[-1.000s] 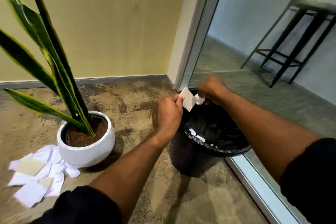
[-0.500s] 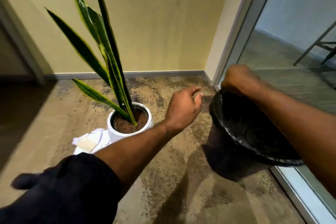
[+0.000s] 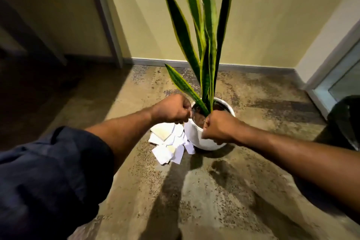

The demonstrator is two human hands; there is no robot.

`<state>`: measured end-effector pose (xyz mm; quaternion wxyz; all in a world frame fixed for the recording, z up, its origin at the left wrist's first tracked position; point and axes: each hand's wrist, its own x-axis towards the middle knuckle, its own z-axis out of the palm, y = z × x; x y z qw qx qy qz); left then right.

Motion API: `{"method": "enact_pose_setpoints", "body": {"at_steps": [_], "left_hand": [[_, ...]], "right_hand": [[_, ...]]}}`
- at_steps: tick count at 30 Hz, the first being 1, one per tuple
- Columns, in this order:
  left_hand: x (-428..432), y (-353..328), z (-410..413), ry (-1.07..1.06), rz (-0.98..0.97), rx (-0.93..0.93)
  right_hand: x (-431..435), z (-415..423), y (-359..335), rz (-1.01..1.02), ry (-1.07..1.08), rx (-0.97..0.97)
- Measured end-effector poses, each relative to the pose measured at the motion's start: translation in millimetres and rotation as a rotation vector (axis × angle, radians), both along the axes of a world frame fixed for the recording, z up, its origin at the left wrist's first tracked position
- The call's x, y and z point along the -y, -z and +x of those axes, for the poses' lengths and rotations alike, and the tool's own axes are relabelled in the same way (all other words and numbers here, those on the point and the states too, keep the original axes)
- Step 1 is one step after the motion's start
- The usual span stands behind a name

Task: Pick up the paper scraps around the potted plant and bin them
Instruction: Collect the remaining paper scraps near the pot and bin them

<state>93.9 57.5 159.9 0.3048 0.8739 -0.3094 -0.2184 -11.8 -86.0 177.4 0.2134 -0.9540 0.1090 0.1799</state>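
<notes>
Step in hand: reaching for the next pickup. The left hand (image 3: 172, 110) and right hand (image 3: 218, 128) hang at the pot (image 3: 206, 143), fingers curled into fists, with no paper visible in either. The scraps (image 3: 168, 145), thin flat white rectangles, overlap on the speckled floor (image 3: 243, 171) just left of the glossy round pot. The next move likely calls for uncurling the fingers, pinching scrap edges and carrying them to the bin (image 3: 344, 122), well right of the pot.

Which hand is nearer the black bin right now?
Right. The right hand is over the white pot, toward the bin; the left hand is farther away, above the paper scraps left of the pot.
</notes>
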Motion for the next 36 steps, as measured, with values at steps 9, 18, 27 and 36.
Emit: {"method": "enact_pose_setpoints", "body": {"at_steps": [9,18,27,36], "left_hand": [[-56,87,45,0.074,0.627,0.067],[-52,167,63,-0.115,0.433,0.053],[-45,200,69,-0.1,0.543,0.081],[-39,195,67,-0.24,0.363,-0.019]], "right_hand": [[-74,12,141,0.137,0.214,0.062],[-96,30,211,0.073,0.479,0.106],[-110,41,233,-0.111,0.447,0.099],[-108,39,235,-0.006,0.55,0.116]]}}
